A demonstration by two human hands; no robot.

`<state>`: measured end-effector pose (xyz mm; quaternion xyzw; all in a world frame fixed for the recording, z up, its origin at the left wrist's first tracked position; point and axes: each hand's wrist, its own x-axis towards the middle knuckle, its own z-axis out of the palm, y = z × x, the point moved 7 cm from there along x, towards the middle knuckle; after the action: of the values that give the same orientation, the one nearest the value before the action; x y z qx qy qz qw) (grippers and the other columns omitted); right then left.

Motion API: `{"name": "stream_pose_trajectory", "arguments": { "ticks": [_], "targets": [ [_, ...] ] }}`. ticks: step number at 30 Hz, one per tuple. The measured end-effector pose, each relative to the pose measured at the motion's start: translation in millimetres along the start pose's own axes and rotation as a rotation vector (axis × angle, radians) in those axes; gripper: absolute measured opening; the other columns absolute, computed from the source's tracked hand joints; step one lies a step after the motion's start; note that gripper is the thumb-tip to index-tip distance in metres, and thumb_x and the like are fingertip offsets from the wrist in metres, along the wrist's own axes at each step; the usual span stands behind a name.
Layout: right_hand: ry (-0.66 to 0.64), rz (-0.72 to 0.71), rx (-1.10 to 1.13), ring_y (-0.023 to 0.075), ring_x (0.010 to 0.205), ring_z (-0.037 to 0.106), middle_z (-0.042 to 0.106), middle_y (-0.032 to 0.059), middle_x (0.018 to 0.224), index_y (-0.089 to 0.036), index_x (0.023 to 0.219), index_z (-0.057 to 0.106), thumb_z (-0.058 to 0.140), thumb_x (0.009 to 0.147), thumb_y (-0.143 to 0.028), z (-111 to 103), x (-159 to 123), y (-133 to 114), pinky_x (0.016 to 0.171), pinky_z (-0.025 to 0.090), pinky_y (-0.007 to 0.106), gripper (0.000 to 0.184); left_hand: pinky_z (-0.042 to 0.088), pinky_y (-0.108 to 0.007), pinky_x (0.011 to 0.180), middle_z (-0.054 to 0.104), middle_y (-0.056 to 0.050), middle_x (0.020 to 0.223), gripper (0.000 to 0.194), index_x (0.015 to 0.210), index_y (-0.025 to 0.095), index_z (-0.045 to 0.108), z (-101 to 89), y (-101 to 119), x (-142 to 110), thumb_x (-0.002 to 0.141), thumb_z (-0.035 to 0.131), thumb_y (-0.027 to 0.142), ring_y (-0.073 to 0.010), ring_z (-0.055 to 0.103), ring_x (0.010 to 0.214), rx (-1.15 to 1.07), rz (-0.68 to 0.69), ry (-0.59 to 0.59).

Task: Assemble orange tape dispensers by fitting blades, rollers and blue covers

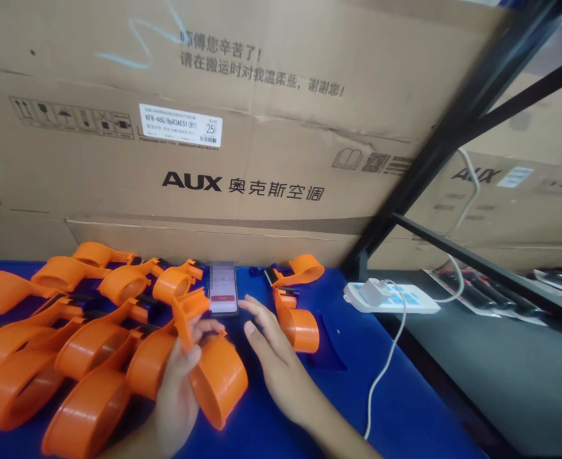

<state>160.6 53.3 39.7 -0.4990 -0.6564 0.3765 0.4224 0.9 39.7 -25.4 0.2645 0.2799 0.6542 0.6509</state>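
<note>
An orange plastic tape dispenser [223,376] with a wide round ring is held up over the blue table. My left hand [180,382] is closed around its arm, thumb in front. Just to the right, my right hand [278,370] has its fingers stretched out, apart from the held dispenser and holding nothing. Its fingertips are close to the lower right edge of a phone [223,305] with a lit screen. Right of that hand, another orange dispenser [301,328] lies on the table, with a further orange piece [304,268] behind it.
Several orange dispensers [90,344] with dark parts crowd the left side. The blue tabletop [376,408] meets a tall cardboard box [262,140] at the back. A white power strip [390,296] with a trailing cable lies at right, beside a black metal frame [434,146].
</note>
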Motion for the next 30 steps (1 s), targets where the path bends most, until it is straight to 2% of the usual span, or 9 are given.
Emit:
{"name": "stream_pose_trajectory", "arguments": {
  "ticks": [3, 8, 11, 13, 15, 18, 22, 26, 30],
  "targets": [
    [-0.072, -0.034, -0.161, 0.0263, 0.15, 0.037, 0.047, 0.0071, 0.157, -0.029, 0.137, 0.06, 0.045, 0.106, -0.036, 7.4, 3.0, 6.8, 0.125, 0.03, 0.053, 0.035, 0.056, -0.037, 0.086, 0.066, -0.01, 0.115, 0.036, 0.118, 0.021, 0.068, 4.9, 4.3, -0.2, 0.09, 0.064, 0.043, -0.0274, 0.065, 0.102, -0.09, -0.042, -0.078],
    [-0.178, -0.2, -0.469, 0.0295, 0.151, 0.033, 0.049, 0.0115, 0.152, -0.023, 0.126, 0.066, 0.049, 0.098, -0.016, 14.2, 3.2, 4.7, 0.123, 0.033, 0.053, 0.033, 0.056, -0.032, 0.059, 0.065, -0.009, 0.095, 0.044, 0.114, 0.02, 0.066, 22.0, 5.1, -6.1, 0.093, 0.055, 0.057, -0.0231, 0.07, 0.072, -0.172, -0.178, -0.372],
    [-0.293, -0.256, -0.563, 0.0341, 0.151, 0.029, 0.046, 0.0128, 0.154, -0.022, 0.126, 0.067, 0.062, 0.092, -0.022, 23.2, -0.9, 6.0, 0.121, 0.034, 0.053, 0.034, 0.051, -0.028, 0.05, 0.067, -0.009, 0.089, 0.052, 0.124, 0.019, 0.063, 27.8, 4.3, -10.3, 0.093, 0.052, 0.06, -0.024, 0.071, 0.063, -0.198, -0.179, -0.467],
    [-0.324, -0.295, -0.6, 0.0364, 0.148, 0.032, 0.047, 0.0141, 0.153, -0.021, 0.127, 0.067, 0.07, 0.089, -0.029, 29.9, -3.5, 8.1, 0.119, 0.036, 0.054, 0.04, 0.048, -0.026, 0.046, 0.069, -0.01, 0.087, 0.055, 0.128, 0.018, 0.062, 30.3, 0.6, -12.9, 0.093, 0.051, 0.06, -0.024, 0.071, 0.06, -0.208, -0.188, -0.501],
    [-0.313, -0.338, -0.642, 0.037, 0.141, 0.038, 0.051, 0.0153, 0.147, -0.022, 0.126, 0.067, 0.072, 0.088, -0.032, 36.9, -5.0, 11.2, 0.113, 0.04, 0.054, 0.04, 0.048, -0.025, 0.047, 0.07, -0.011, 0.087, 0.055, 0.127, 0.016, 0.064, 30.0, -3.6, -14.1, 0.094, 0.05, 0.059, -0.0234, 0.072, 0.061, -0.212, -0.191, -0.495],
    [-0.26, -0.404, -0.706, 0.0344, 0.122, 0.049, 0.06, 0.0157, 0.129, -0.021, 0.112, 0.072, 0.068, 0.09, -0.029, 45.6, -5.3, 15.1, 0.098, 0.047, 0.05, 0.023, 0.05, -0.025, 0.05, 0.071, -0.011, 0.089, 0.053, 0.125, 0.016, 0.065, 27.0, -10.2, -14.0, 0.096, 0.048, 0.058, -0.0227, 0.073, 0.064, -0.193, -0.199, -0.474],
    [-0.152, -0.408, -0.729, 0.0295, 0.103, 0.054, 0.063, 0.0139, 0.112, -0.019, 0.1, 0.071, 0.065, 0.091, -0.021, 41.6, -0.5, 14.4, 0.085, 0.048, 0.043, 0.011, 0.049, -0.025, 0.048, 0.07, -0.009, 0.085, 0.055, 0.124, 0.017, 0.065, 25.9, -19.4, -14.1, 0.093, 0.053, 0.061, -0.0218, 0.072, 0.058, -0.139, -0.256, -0.506],
    [-0.045, -0.312, -0.556, 0.0257, 0.099, 0.058, 0.066, 0.0098, 0.102, -0.019, 0.091, 0.066, 0.057, 0.091, -0.01, 18.9, 8.3, 8.0, 0.084, 0.05, 0.039, 0.013, 0.052, -0.027, 0.051, 0.068, -0.007, 0.078, 0.052, 0.116, 0.016, 0.07, 19.5, -21.5, -9.9, 0.091, 0.056, 0.06, -0.0219, 0.07, 0.058, -0.055, -0.236, -0.391],
    [0.036, -0.174, -0.254, 0.0206, 0.082, 0.064, 0.069, 0.0043, 0.087, -0.021, 0.087, 0.063, 0.054, 0.099, -0.02, -1.2, 15.0, 8.8, 0.072, 0.051, 0.033, 0.014, 0.052, -0.029, 0.055, 0.069, -0.01, 0.072, 0.052, 0.08, 0.014, 0.072, 14.2, -23.8, -8.7, 0.091, 0.056, 0.062, -0.0217, 0.068, 0.061, 0.06, -0.252, -0.321]
  ]
}}
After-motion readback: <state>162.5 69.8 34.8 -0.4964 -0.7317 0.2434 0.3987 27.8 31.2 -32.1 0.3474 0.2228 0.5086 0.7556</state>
